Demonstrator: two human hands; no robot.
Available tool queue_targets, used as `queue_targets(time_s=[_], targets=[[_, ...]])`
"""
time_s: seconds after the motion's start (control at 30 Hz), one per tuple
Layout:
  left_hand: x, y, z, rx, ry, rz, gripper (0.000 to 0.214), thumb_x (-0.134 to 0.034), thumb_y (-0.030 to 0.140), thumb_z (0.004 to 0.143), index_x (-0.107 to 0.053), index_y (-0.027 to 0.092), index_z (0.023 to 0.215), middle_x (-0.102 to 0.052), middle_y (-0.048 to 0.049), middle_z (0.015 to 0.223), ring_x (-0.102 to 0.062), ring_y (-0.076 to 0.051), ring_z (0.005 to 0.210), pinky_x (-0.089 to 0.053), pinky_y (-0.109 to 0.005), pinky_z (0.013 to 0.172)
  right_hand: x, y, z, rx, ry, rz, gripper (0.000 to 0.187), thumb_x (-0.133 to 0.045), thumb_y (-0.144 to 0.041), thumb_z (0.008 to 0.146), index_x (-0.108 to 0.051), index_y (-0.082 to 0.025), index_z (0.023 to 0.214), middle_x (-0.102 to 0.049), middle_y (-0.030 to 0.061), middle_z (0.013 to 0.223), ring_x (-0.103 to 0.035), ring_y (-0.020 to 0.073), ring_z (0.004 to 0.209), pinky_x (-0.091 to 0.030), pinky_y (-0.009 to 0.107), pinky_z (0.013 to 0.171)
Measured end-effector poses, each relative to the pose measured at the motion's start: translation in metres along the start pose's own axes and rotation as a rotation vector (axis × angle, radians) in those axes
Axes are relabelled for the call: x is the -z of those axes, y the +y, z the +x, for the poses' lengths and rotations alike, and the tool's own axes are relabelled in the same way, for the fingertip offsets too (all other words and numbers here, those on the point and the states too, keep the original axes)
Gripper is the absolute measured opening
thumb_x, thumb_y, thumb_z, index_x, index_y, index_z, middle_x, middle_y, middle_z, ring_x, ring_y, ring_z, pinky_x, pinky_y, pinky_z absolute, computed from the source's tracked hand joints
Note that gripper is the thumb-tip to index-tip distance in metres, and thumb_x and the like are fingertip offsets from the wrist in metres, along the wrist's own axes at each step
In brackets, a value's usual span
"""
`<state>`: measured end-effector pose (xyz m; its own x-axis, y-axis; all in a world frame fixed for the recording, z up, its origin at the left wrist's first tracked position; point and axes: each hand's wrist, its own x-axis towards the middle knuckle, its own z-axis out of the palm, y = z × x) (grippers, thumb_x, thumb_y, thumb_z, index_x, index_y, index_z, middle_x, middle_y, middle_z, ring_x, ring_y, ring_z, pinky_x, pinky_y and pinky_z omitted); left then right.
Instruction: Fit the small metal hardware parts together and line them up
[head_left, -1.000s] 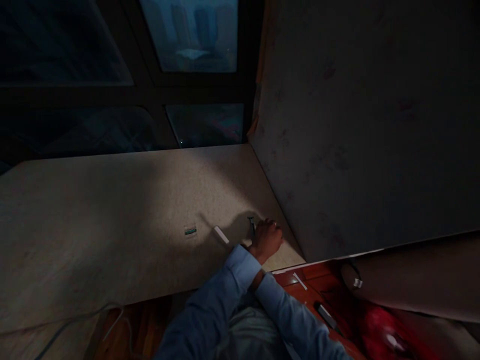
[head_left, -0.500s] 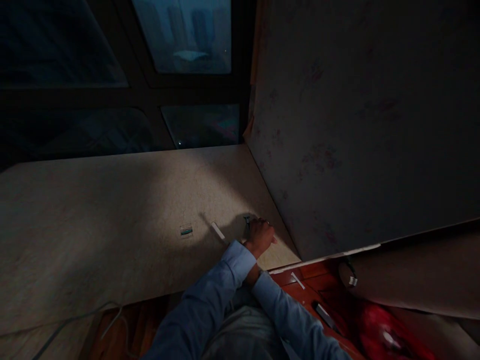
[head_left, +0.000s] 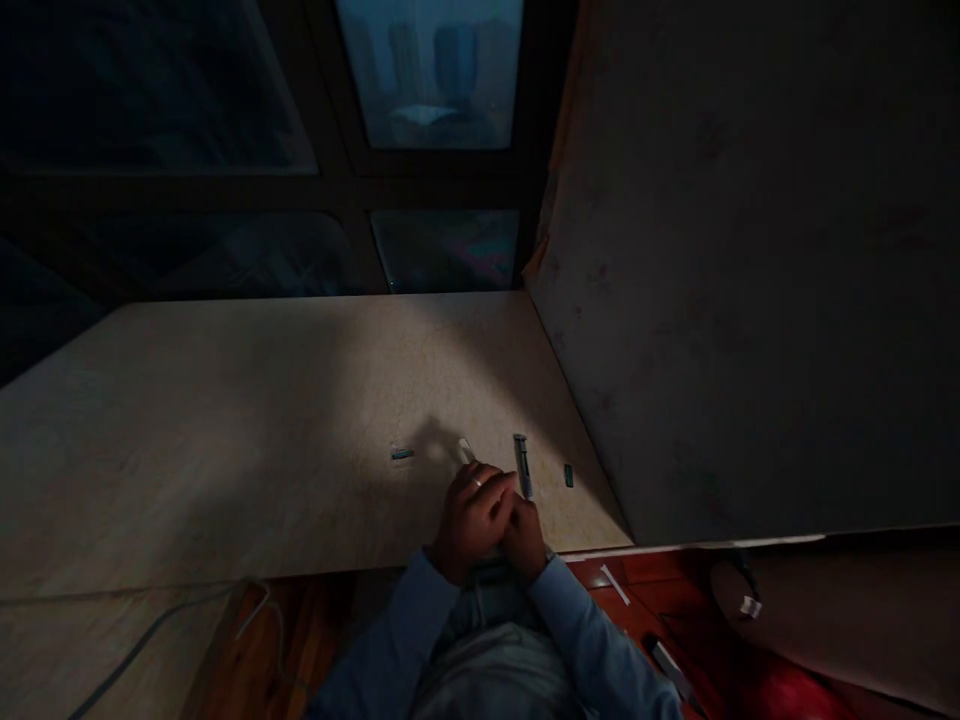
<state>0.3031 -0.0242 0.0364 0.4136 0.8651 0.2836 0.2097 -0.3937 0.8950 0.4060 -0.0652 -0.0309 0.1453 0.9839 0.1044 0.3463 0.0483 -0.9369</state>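
Note:
Close together at the front edge of the pale board (head_left: 300, 400), my left hand (head_left: 472, 515) and my right hand (head_left: 525, 535) are both closed, fingers meeting. A white stick (head_left: 466, 447) pokes out beyond the left fingers; its lower part is hidden by the hands. Just past the right hand lies a slim T-headed tool (head_left: 523, 462), razor-like in shape. Further right rests a small dark green piece (head_left: 568, 475). A small clear packet with a teal strip (head_left: 402, 454) lies left of the hands.
Dark windows (head_left: 442, 80) stand behind the board, and a dim patterned panel (head_left: 712, 350) rises on the right. A grey cable (head_left: 150, 640) crosses the lower left. On the red floor are a white strip (head_left: 615, 584) and a dark-and-white object (head_left: 671, 668).
My left hand has come back from the right, uncovering the small green piece, and now meets my right hand. The view has shifted a little left.

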Motion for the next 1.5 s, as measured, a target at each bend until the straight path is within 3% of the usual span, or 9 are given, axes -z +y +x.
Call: queue_targets(time_s=[0.17,0.37,0.5,0.67,0.93,1.07,1.2,1.27,1.5], targets=[[0.061,-0.033,-0.025,0.021,0.335,0.295,0.02,-0.06,0.024,0.085,-0.074,0.019,0.099,-0.065,-0.0099,0.094,-0.056,-0.022,0.093,-0.04,-0.033,0.09,0.005,-0.002,-0.009,-0.17,-0.105,0.136,0.047,-0.044,-0.056,0.093,-0.055,-0.013,0.079,-0.049,0.0026,0.055,-0.048,0.0119,0.046,-0.035,0.023,0.045],[0.101,-0.101,-0.038,0.182,0.497,0.598,0.034,-0.049,0.036,0.091,-0.067,0.012,0.107,-0.062,-0.0144,0.108,-0.053,-0.027,0.105,-0.04,-0.04,0.095,0.003,0.005,-0.01,-0.156,-0.091,0.073,0.047,-0.045,-0.055,0.093,-0.057,-0.012,0.079,-0.05,0.0031,0.056,-0.048,0.0117,0.05,-0.036,0.023,0.048],[0.103,-0.123,-0.039,0.271,0.459,0.639,0.062,-0.055,0.049,0.086,-0.054,0.004,0.129,-0.054,-0.0216,0.126,-0.047,-0.034,0.118,-0.034,-0.045,0.102,0.004,0.009,-0.012,-0.135,-0.067,0.025,0.045,-0.048,-0.053,0.092,-0.058,-0.011,0.08,-0.052,0.0048,0.061,-0.048,0.0126,0.054,-0.037,0.024,0.051],[0.106,-0.126,-0.032,0.228,0.369,0.599,0.074,-0.061,0.052,0.082,-0.047,0.009,0.141,-0.05,-0.0195,0.134,-0.042,-0.037,0.123,-0.027,-0.047,0.105,0.003,0.003,-0.011,-0.113,-0.063,-0.054,0.046,-0.045,-0.053,0.093,-0.061,-0.011,0.083,-0.052,0.0057,0.061,-0.049,0.0139,0.055,-0.037,0.025,0.052],[0.116,-0.132,-0.028,0.184,0.331,0.479,0.062,-0.064,0.049,0.082,-0.058,0.013,0.133,-0.06,-0.0141,0.121,-0.046,-0.033,0.117,-0.03,-0.042,0.104,-0.002,-0.005,-0.009,-0.129,-0.05,-0.055,0.048,-0.045,-0.055,0.092,-0.061,-0.011,0.081,-0.049,0.0055,0.063,-0.047,0.0142,0.06,-0.036,0.025,0.055],[0.117,-0.13,-0.028,0.192,0.354,0.419,0.055,-0.067,0.044,0.081,-0.062,0.016,0.127,-0.061,-0.0127,0.12,-0.049,-0.031,0.115,-0.031,-0.042,0.103,-0.003,-0.006,-0.009,-0.207,-0.014,0.012,0.057,-0.043,-0.061,0.091,-0.063,-0.008,0.092,-0.052,0.0066,0.068,-0.048,0.0151,0.063,-0.039,0.026,0.057],[0.117,-0.133,-0.028,0.223,0.367,0.402,0.053,-0.07,0.044,0.078,-0.064,0.017,0.124,-0.062,-0.0119,0.118,-0.05,-0.031,0.115,-0.033,-0.045,0.102,0.002,-0.006,-0.007,-0.203,0.017,0.007,0.062,-0.039,-0.059,0.09,-0.064,-0.005,0.107,-0.063,0.0123,0.09,-0.059,0.0205,0.086,-0.046,0.029,0.076],[0.117,-0.135,-0.029,0.226,0.352,0.454,0.052,-0.07,0.044,0.079,-0.064,0.017,0.123,-0.062,-0.0107,0.118,-0.051,-0.03,0.113,-0.035,-0.046,0.102,0.007,-0.008,-0.004,-0.18,-0.01,-0.064,0.061,-0.039,-0.055,0.089,-0.063,-0.005,0.115,-0.064,0.0143,0.105,-0.06,0.0228,0.1,-0.046,0.032,0.087],[0.117,-0.139,-0.03,0.205,0.371,0.512,0.048,-0.07,0.043,0.079,-0.065,0.017,0.12,-0.064,-0.007,0.114,-0.054,-0.026,0.109,-0.042,-0.046,0.098,0.011,-0.033,0.013,-0.183,-0.164,-0.601,0.057,-0.026,-0.03,0.092,-0.048,-0.007,0.139,-0.061,0.0153,0.119,-0.062,0.0272,0.103,-0.046,0.042,0.088]])
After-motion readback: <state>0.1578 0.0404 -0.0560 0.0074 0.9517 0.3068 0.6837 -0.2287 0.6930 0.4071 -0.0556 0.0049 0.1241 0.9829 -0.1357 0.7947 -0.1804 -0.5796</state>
